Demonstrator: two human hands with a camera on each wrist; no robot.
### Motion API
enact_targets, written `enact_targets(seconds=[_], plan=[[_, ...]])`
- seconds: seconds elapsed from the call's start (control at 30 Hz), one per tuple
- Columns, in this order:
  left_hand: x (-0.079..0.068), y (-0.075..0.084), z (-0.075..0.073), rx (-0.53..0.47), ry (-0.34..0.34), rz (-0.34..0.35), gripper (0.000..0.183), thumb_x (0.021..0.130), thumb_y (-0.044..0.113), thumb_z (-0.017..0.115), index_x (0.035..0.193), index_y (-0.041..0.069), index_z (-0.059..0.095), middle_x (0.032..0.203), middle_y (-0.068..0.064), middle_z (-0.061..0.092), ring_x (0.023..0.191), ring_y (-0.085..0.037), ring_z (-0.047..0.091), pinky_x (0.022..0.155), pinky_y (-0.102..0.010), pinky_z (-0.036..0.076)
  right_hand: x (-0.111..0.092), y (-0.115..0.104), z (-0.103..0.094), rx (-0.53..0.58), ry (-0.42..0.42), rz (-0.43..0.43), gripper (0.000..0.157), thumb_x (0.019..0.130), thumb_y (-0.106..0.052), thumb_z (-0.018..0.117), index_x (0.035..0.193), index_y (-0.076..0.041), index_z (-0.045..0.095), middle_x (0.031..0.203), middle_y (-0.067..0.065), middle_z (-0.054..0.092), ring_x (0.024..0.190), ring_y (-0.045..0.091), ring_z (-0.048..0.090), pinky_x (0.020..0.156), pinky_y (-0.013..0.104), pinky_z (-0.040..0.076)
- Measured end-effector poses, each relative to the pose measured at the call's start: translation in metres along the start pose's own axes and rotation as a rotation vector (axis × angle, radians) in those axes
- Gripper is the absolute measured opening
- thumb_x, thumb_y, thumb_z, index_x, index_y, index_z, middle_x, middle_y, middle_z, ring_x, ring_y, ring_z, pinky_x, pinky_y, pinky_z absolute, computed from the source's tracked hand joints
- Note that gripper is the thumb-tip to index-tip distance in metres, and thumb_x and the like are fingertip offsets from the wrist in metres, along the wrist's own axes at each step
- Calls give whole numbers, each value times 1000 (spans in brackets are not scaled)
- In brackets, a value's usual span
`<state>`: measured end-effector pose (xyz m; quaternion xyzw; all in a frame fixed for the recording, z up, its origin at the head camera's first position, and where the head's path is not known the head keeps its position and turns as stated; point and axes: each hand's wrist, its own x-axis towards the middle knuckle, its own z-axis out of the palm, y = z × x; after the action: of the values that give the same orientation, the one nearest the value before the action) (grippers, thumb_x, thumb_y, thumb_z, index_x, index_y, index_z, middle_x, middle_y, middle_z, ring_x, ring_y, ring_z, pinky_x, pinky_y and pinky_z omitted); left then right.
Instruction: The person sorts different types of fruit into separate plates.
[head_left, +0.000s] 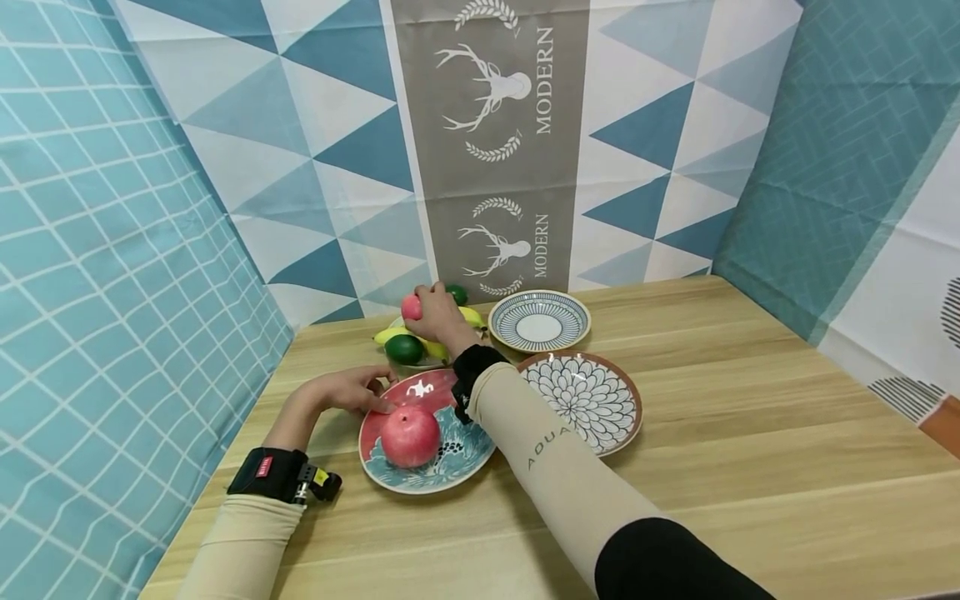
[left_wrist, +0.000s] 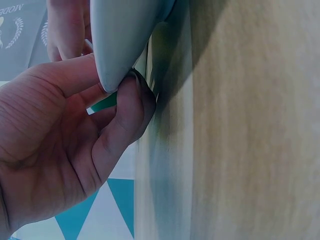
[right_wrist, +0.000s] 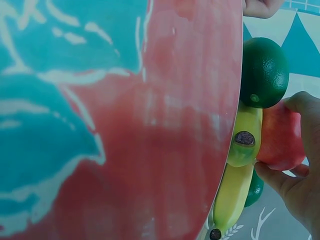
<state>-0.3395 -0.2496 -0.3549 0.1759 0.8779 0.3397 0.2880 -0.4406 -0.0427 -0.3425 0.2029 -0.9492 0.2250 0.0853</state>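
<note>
My left hand point(head_left: 352, 390) pinches the left rim of a red-and-blue patterned plate point(head_left: 474, 446), thumb on top and fingers beneath in the left wrist view. On that plate sits a large red apple point(head_left: 411, 437). Behind it, my right hand point(head_left: 441, 317) holds a smaller red apple point(right_wrist: 282, 137) between thumb and fingers, close over a fruit-filled bowl point(head_left: 429, 365). Yellow bananas point(right_wrist: 235, 190) and a green lime point(right_wrist: 263, 72) lie in the bowl beside the held apple. Another green fruit point(head_left: 456, 293) shows behind the right hand.
A white plate with a blue-lined rim point(head_left: 538, 327) stands at the back, right of the bowl. In front of it lies a brown-rimmed plate with a petal pattern point(head_left: 588, 400), partly covered by my right forearm. A patterned cloth wall point(head_left: 502, 167) closes off the wooden table's point(head_left: 750, 433) back.
</note>
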Motion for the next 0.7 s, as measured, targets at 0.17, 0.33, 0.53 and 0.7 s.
enact_targets(seconds=[0.17,0.33,0.53,0.7], plan=[[-1,0,1,-4,3,3,37,100,16,74,126,4,51,103,-12,60,85,-22,59,71,-33,55,2,0,0,-6,-13,1,70,104,-43,64,162,-13,38,153,19,40,130,34,55,102,40,51],[0,0,1,3,7,-2,37,100,17,74,126,4,51,101,-11,60,82,-20,58,69,-31,53,1,2,-5,17,9,9,70,104,-41,64,162,-13,38,155,20,39,130,34,55,102,41,51],[-1,-1,1,8,17,-8,36,100,16,75,125,4,52,96,-10,59,76,-19,55,66,-29,50,-1,4,-14,133,64,29,67,101,-42,65,158,-14,43,152,19,42,126,31,57,100,41,51],[-3,-2,1,3,24,-15,36,99,16,75,125,5,52,96,-10,59,76,-19,55,66,-29,50,-1,4,-25,278,122,54,66,97,-44,69,153,-13,50,148,17,47,123,30,57,97,40,53]])
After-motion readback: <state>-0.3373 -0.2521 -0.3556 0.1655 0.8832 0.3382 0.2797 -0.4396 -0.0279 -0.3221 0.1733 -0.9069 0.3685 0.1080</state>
